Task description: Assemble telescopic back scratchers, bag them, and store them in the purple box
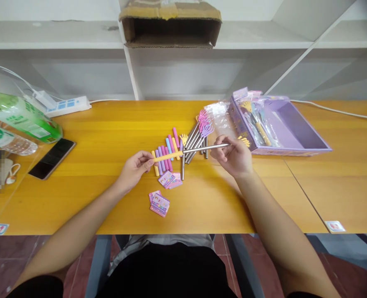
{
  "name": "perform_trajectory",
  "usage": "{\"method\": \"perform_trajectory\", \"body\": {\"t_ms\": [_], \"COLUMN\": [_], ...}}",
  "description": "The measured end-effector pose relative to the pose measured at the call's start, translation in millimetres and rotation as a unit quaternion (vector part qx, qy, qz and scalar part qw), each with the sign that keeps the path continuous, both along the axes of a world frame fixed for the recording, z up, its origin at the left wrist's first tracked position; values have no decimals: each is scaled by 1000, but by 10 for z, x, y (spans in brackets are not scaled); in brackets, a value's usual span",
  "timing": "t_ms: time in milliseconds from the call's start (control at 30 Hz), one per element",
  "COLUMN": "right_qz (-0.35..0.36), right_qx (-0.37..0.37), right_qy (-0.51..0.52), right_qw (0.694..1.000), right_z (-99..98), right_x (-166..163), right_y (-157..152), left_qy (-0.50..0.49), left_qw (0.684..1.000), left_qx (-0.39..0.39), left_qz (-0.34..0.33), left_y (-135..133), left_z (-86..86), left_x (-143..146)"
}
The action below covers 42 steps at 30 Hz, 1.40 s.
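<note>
A telescopic back scratcher with a yellow handle, a metal rod and a yellow claw head is stretched between my hands. My left hand pinches the end of the handle. At the other end, my right hand has its fingers closed around the rod just below the claw. Under the handle lie several coloured handle tubes in yellow, purple, pink and blue. Beside them is a pile of metal rods with claw heads in pink, purple and yellow. Small printed cards lie in two groups nearer to me.
A purple box at the right holds bagged back scratchers, with clear plastic wrappers beside it. Bottles, a phone and a power strip are at the left. A cardboard box sits on the shelf above.
</note>
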State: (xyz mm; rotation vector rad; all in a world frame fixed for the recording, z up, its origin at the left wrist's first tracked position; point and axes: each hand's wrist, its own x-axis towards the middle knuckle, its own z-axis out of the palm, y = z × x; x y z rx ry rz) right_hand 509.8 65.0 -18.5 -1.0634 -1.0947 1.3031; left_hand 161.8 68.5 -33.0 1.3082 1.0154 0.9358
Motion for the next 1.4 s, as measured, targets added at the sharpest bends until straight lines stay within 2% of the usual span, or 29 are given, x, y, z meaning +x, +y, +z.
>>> {"method": "perform_trajectory", "body": {"t_ms": [267, 467, 600, 800, 967, 1400], "right_qz": [-17, -22, -22, -15, -2, 25], "right_qx": [1, 18, 21, 13, 14, 51], "right_qy": [-48, -58, -46, -57, -54, 1], "right_qw": [999, 998, 999, 998, 998, 998], "right_z": [-36, -39, -28, -33, -13, -5], "right_x": [40, 53, 33, -2, -18, -68], "right_y": [6, 2, -5, -2, -11, -55], "left_qy": [9, 45, 115, 234, 240, 205], "left_qw": [1000, 998, 989, 952, 946, 959], "left_qx": [6, 49, 86, 180, 197, 172], "left_qz": [8, -5, -36, -78, -89, -91], "left_y": [3, -8, -31, -78, -99, -102], "left_z": [17, -28, -32, 58, 31, -23], "left_x": [5, 15, -5, -39, -33, -25]}}
